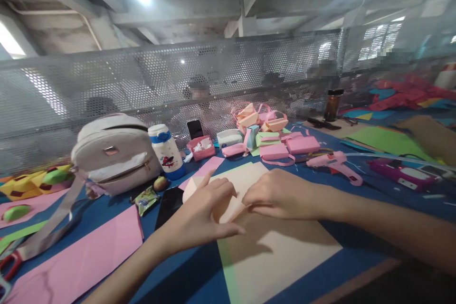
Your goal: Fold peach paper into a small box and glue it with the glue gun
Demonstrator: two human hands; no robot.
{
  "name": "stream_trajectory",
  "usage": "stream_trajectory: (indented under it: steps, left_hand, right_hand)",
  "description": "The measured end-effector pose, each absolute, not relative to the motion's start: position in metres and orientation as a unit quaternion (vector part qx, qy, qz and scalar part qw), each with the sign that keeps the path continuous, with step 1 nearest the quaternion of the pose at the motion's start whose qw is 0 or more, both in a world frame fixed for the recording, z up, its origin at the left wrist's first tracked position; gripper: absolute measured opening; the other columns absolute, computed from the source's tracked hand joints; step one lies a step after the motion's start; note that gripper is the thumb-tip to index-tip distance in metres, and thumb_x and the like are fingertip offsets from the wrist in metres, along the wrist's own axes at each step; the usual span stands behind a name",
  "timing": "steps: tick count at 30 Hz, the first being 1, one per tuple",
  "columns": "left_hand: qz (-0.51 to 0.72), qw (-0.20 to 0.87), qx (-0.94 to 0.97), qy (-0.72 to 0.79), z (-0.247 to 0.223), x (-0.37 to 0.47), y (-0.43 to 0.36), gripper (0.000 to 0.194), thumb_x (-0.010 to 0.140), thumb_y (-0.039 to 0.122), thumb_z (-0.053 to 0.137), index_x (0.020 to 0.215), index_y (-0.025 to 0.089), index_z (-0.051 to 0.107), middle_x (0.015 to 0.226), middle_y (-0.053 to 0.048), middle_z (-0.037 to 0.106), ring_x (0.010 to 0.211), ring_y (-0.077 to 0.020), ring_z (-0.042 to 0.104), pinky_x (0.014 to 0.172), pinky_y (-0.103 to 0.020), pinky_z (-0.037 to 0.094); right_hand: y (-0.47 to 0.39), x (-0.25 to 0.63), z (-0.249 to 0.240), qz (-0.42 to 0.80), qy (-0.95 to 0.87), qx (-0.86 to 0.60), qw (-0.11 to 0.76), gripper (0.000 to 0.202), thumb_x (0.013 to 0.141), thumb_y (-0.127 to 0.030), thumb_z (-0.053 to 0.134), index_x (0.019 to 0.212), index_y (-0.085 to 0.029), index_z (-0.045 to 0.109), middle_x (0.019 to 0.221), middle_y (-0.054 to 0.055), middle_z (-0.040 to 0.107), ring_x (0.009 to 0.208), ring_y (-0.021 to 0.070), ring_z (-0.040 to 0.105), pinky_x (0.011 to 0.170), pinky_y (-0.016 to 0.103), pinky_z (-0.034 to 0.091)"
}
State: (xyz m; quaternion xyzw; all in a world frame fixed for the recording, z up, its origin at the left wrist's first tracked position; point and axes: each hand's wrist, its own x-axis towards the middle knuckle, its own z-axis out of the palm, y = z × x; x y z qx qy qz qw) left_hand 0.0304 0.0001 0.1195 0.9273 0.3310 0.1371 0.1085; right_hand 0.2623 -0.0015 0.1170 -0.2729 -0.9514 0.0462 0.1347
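Observation:
A cream-coloured sheet of craft paper (227, 212), curled and folded over, is between my two hands at the middle of the table. My left hand (210, 206) wraps round it from the left, thumb stretched along its near side. The fingertips of my right hand (269, 194) pinch the paper's right edge. Below both hands lie larger cream sheets (281, 261), with a green sheet (230, 266) showing along their left edge. Part of the held paper is hidden behind my left fingers.
Left stand a white backpack (114, 152) and a water bottle (167, 152); pink sheets (85, 256) lie nearer. Small pink paper bags (276, 152) sit ahead. A pink glue gun (335, 164) and purple power strip (402, 173) are right. Perforated metal panels (142, 80) close the back.

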Motion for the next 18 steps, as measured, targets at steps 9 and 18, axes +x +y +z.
stream_trajectory:
  steps: [9, 18]
  left_hand:
    - [0.098, 0.321, 0.880, 0.336, 0.137, 0.010, 0.011, 0.029, 0.093, 0.047, 0.057, 0.097, 0.021, 0.067, 0.094, 0.001, 0.065, 0.093, -0.0185, 0.058, 0.085, -0.027, 0.042]
    - [0.095, 0.349, 0.869, 0.338, 0.137, 0.016, 0.007, 0.020, 0.092, 0.039, 0.060, 0.092, 0.021, 0.069, 0.088, 0.002, 0.066, 0.090, -0.0174, 0.057, 0.081, -0.025, 0.041]
  right_hand:
    - [0.000, 0.255, 0.121, 0.038, -0.958, -0.241, 0.153, 0.015, 0.093, -0.018, 0.063, 0.094, -0.025, 0.076, 0.086, -0.001, 0.078, 0.076, 0.0150, 0.068, 0.062, 0.025, 0.035]
    - [0.004, 0.246, 0.118, 0.135, -0.936, -0.251, 0.204, 0.011, 0.092, -0.026, 0.069, 0.091, -0.019, 0.077, 0.088, 0.001, 0.078, 0.079, 0.0155, 0.069, 0.070, 0.025, 0.041]
